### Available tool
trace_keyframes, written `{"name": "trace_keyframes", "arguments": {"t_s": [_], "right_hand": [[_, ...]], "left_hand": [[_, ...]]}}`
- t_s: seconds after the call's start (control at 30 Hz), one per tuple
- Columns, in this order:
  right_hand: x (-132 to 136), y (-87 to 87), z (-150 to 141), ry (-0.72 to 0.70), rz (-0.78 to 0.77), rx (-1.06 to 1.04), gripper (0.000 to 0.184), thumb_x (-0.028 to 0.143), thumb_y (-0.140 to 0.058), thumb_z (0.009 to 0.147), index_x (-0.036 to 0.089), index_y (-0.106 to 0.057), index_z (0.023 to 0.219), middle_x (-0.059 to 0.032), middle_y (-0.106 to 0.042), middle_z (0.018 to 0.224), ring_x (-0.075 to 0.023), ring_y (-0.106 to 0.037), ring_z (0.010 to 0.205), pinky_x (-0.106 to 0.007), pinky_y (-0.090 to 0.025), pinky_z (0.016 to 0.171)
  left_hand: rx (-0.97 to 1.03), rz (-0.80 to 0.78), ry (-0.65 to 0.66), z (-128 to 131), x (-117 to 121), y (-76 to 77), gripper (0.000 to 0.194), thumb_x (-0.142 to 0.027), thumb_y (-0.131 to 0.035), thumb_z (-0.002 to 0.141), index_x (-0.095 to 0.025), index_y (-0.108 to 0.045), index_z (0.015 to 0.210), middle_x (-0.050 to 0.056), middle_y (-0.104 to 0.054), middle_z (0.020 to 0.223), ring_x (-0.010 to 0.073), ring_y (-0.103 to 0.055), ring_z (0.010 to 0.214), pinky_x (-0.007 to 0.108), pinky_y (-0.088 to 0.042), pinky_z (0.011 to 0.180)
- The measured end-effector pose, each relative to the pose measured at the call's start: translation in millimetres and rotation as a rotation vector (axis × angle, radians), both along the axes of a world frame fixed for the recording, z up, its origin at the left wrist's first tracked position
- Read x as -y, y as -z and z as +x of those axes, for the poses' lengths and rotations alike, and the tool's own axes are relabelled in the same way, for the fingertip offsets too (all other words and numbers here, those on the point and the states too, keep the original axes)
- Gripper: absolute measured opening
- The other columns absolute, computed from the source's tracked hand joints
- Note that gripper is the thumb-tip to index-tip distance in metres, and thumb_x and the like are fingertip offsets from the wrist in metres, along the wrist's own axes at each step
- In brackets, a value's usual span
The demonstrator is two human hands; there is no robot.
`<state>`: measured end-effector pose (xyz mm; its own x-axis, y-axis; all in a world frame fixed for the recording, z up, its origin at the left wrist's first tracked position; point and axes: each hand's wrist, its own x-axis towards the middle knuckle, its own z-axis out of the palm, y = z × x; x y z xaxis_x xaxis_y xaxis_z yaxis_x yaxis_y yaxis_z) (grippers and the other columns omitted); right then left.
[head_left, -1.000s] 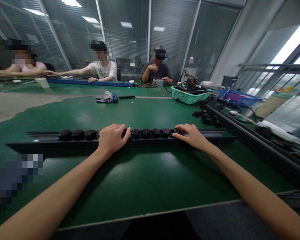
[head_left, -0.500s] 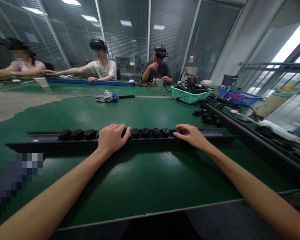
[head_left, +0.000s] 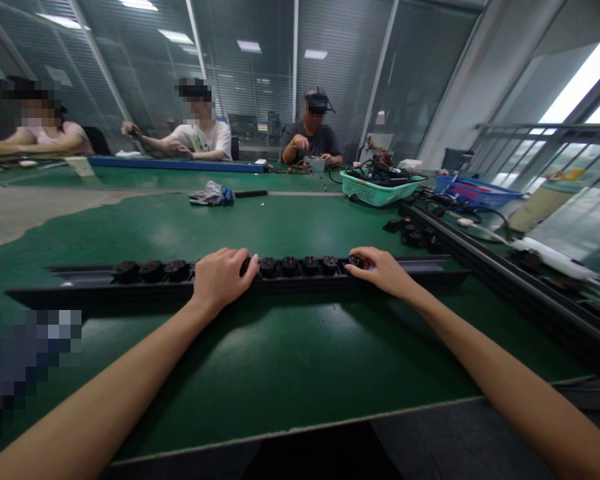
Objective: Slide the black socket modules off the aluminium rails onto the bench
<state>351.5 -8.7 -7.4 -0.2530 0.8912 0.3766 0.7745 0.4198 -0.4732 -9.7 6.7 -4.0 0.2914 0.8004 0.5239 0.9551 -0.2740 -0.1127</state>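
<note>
A long black channel (head_left: 300,285), like a power strip housing, lies across the table in front of me. Several round black socket modules (head_left: 289,265) with coppery contacts on top sit in a row inside it. My left hand (head_left: 224,277) curls over the row left of the middle, its fingers closed around a socket module that is mostly hidden. Toward the right end of the row, my right hand (head_left: 380,270) pinches another socket module (head_left: 353,261) between thumb and fingers. It sits in the channel, slightly apart from its neighbours.
Another black rail (head_left: 505,287) runs along the right side, with loose black modules (head_left: 415,233) beside it. A green basket (head_left: 380,189) of cables, a blue basket (head_left: 475,192) and a glove (head_left: 211,194) lie farther back. Three people sit across the green table (head_left: 280,360).
Both my hands keep their grip in the same places, while the view shifts slightly. Across the table, the middle person's outstretched hand has lifted, and the right person's raised hand has come down.
</note>
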Motion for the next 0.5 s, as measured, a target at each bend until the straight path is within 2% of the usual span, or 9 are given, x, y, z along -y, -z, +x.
{"name": "trace_keyframes", "arguments": {"t_s": [0.27,0.5], "right_hand": [[-3,9.7,-2,0.025,0.098,-0.006,0.027,0.043,-0.064,0.088,0.018,-0.069,0.098,-0.0076,-0.066,0.087,-0.0219,-0.056,0.080,-0.036,-0.042,0.075],[-3,10.9,-1,0.026,0.088,-0.029,0.027,0.043,-0.064,0.088,0.018,-0.068,0.099,-0.0088,-0.067,0.091,-0.0218,-0.056,0.080,-0.037,-0.043,0.077]], "left_hand": [[-0.020,0.019,-0.008,0,0,0.8,0.052,-0.051,-0.031,0.104,-0.020,-0.070,0.089,0.010,-0.073,0.086,0.0245,-0.066,0.080,0.033,-0.030,0.061],[-0.009,0.008,0.001,0,0,-0.2,0.053,-0.051,-0.031,0.104,-0.020,-0.071,0.090,0.011,-0.072,0.085,0.0251,-0.065,0.079,0.033,-0.030,0.060]]}}
